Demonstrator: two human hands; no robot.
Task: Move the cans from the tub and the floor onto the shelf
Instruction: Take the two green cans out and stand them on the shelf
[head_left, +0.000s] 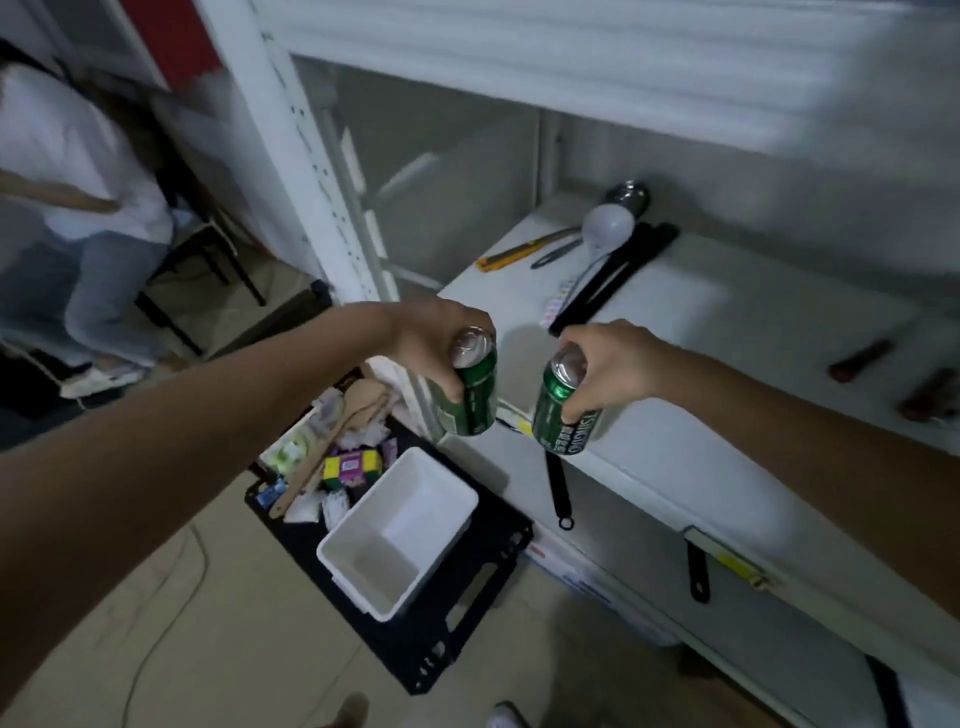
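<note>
My left hand (431, 343) grips a green can (475, 395) from above, holding it in the air just left of the white shelf's front corner. My right hand (608, 364) grips a second green can (558, 415), tilted, over the front edge of the white shelf (727, 332). Both cans show silver tops. Below them on the floor stands a white tub (447, 493) with nothing visible inside, resting on a black crate (488, 582).
On the shelf lie a yellow utility knife (511, 254), a white bulb (608, 226), a metal ladle (626, 197), black tools (613, 275) and dark red items (860, 358). The crate holds a wooden spoon and packets (343, 447). Another person (78, 208) stands at the left. A cable (171, 613) runs across the floor.
</note>
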